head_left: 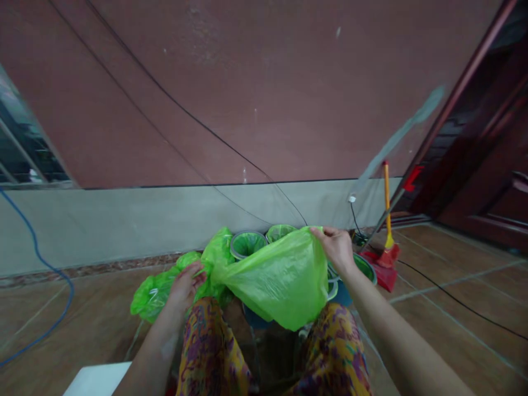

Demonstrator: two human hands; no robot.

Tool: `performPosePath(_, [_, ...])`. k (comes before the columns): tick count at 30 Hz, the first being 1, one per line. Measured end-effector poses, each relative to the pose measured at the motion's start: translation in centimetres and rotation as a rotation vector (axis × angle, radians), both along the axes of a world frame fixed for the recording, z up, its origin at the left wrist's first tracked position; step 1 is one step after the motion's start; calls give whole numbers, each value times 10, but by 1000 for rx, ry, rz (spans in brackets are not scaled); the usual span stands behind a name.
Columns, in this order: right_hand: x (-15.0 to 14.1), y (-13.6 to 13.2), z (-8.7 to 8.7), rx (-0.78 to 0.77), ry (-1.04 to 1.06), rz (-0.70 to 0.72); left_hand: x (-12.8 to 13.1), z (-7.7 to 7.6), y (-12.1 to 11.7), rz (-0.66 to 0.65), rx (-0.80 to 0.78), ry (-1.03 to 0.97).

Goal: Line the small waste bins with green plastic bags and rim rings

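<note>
A thin green plastic bag is stretched across in front of me, over my knees. My right hand pinches its upper right corner between thumb and fingers. Toward the left the bag narrows into gathered folds, where my left hand is closed with curled fingers at the plastic edge. More bunched green bags lie behind and beside my left hand. Past the stretched bag stand a round bin lined in green and a second lined bin. The bag hides part of the bins beneath it.
Another green-lined bin is right of my right wrist. A red dustpan and a yellow-handled brush stand farther right. A black cable crosses the tiles; a blue hose curves at left. A white surface shows lower left.
</note>
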State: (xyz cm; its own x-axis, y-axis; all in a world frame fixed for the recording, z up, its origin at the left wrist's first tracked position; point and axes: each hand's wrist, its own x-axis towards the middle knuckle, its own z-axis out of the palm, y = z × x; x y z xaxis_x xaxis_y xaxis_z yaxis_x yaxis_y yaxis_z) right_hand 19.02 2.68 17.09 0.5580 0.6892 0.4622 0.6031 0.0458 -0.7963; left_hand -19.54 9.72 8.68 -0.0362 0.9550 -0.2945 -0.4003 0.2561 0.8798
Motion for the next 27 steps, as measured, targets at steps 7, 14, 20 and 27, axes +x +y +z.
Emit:
performPosePath(7, [-22, 14, 6, 57, -49, 109, 43, 20, -6, -360, 394, 418])
performPosePath(14, [8, 20, 10, 38, -17, 93, 42, -12, 4, -442, 445, 770])
performPosePath(20, [42, 16, 11, 11, -275, -13, 12, 18, 1, -391, 350, 527])
performPosePath(27, [33, 17, 17, 56, -68, 142, -26, 62, 20, -486, 236, 468])
